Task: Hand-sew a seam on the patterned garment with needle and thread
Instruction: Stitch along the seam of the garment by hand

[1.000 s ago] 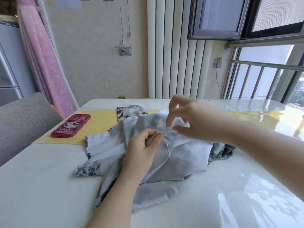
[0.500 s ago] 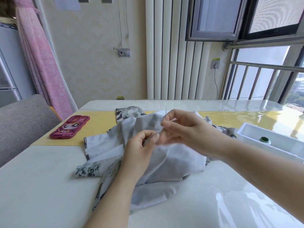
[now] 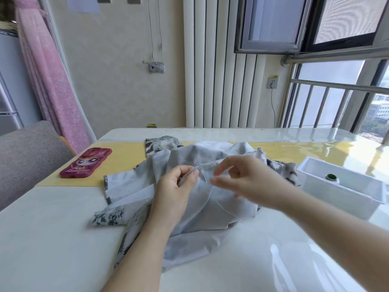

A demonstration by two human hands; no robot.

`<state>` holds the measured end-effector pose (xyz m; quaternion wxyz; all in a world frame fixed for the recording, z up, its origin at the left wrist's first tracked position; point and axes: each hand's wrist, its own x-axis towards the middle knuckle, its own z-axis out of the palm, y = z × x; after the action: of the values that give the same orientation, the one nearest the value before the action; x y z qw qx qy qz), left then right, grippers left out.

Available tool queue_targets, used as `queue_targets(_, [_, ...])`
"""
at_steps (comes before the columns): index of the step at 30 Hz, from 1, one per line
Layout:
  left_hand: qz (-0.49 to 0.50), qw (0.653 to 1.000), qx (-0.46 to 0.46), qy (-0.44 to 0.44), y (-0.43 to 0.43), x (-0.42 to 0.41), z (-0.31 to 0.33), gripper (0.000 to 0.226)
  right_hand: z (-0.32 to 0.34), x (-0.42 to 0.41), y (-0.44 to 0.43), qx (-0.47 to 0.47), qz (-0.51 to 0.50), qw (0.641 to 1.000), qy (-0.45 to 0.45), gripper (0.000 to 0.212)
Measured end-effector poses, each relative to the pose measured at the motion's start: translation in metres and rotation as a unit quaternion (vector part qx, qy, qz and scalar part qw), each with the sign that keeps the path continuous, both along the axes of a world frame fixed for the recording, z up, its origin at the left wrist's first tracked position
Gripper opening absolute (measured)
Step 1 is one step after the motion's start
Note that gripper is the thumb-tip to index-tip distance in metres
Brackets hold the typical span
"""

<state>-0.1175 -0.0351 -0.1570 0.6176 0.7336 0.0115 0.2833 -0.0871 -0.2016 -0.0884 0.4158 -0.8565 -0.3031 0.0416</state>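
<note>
The grey-white patterned garment (image 3: 195, 205) lies crumpled, inside out, in the middle of the white table (image 3: 52, 239). My left hand (image 3: 175, 190) pinches a folded seam edge between thumb and forefinger. My right hand (image 3: 242, 180) hovers just right of that edge, blurred by motion, its fingertips pinched together. A thin pale thread (image 3: 205, 178) loops from the seam down past those fingertips and across the cloth. The needle is too small and blurred to make out.
A pink cartoon phone case (image 3: 85, 163) lies on the yellow runner (image 3: 126, 157) at the left. To the right stands a white plastic tray (image 3: 336, 201) holding a green-topped spool (image 3: 331, 177). A grey chair (image 3: 25, 154) is beside the table's left edge.
My right hand came down from holding the needle upright above the seam to a spot level with it, trailing thread. My left hand kept its pinch on the fold.
</note>
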Motion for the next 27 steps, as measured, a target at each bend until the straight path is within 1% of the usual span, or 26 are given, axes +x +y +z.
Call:
queue_targets(1, [-0.001,1.000,0.001,-0.002,0.000,0.000,0.000,0.006,-0.008,-0.001,0.008,-0.024,-0.015,0.997,-0.070,0.019])
queue_targets(2, [-0.002,1.000,0.002,-0.004,0.000,-0.001,0.001,0.006,-0.015,-0.001,0.014,-0.029,-0.033,0.993,-0.107,0.021])
queue_targets(3, [-0.003,1.000,0.003,-0.007,-0.001,-0.001,0.001,0.006,-0.019,-0.001,0.019,-0.021,-0.044,0.991,-0.124,0.021])
queue_targets(7, [0.000,1.000,0.004,-0.008,-0.001,-0.001,0.002,0.006,-0.024,0.001,0.023,0.017,-0.042,0.988,-0.147,0.018])
queue_targets(9, [0.007,1.000,0.014,-0.006,-0.001,0.000,0.001,0.008,-0.019,-0.002,0.019,0.094,-0.029,0.986,-0.136,0.020])
queue_targets(11, [0.014,1.000,0.022,-0.004,0.000,0.000,0.001,0.009,-0.011,-0.005,0.016,0.217,-0.013,0.973,-0.074,0.023])
queue_targets(12, [0.017,1.000,0.026,-0.003,0.001,0.000,0.002,0.009,-0.006,-0.007,0.016,0.285,0.006,0.958,-0.023,0.024])
queue_targets(13, [0.019,0.999,0.030,-0.003,0.001,0.000,0.001,0.010,-0.002,-0.008,0.017,0.349,0.034,0.936,0.038,0.024])
queue_targets(15, [0.022,0.999,0.033,-0.002,0.001,0.000,0.001,0.009,0.006,-0.011,0.020,0.456,0.102,0.868,0.170,0.022])
queue_targets(16, [0.023,0.999,0.033,-0.003,0.001,-0.001,0.000,0.010,0.008,-0.013,0.021,0.483,0.128,0.836,0.226,0.020])
queue_targets(17, [0.022,0.999,0.031,-0.003,0.001,-0.001,0.000,0.010,0.009,-0.014,0.022,0.488,0.142,0.818,0.270,0.019])
queue_targets(18, [0.021,0.999,0.029,-0.002,0.001,-0.002,0.000,0.009,0.010,-0.016,0.021,0.471,0.152,0.813,0.306,0.018])
queue_targets(19, [0.022,0.999,0.026,-0.002,0.001,-0.001,0.000,0.009,0.009,-0.017,0.019,0.439,0.161,0.815,0.342,0.017])
queue_targets(21, [0.025,0.999,0.022,-0.003,0.002,0.000,-0.001,0.008,0.006,-0.019,0.014,0.338,0.183,0.827,0.411,0.021])
queue_targets(23, [0.029,0.999,0.017,0.000,0.002,0.002,-0.001,0.009,0.003,-0.019,0.007,0.231,0.212,0.829,0.463,0.026])
queue_targets(25, [0.033,0.999,0.011,0.002,0.001,0.002,-0.001,0.011,-0.002,-0.017,0.002,0.162,0.249,0.815,0.497,0.022])
queue_targets(27, [0.036,0.999,0.004,0.000,0.001,0.002,-0.001,0.011,-0.006,-0.013,-0.003,0.122,0.308,0.784,0.524,0.014])
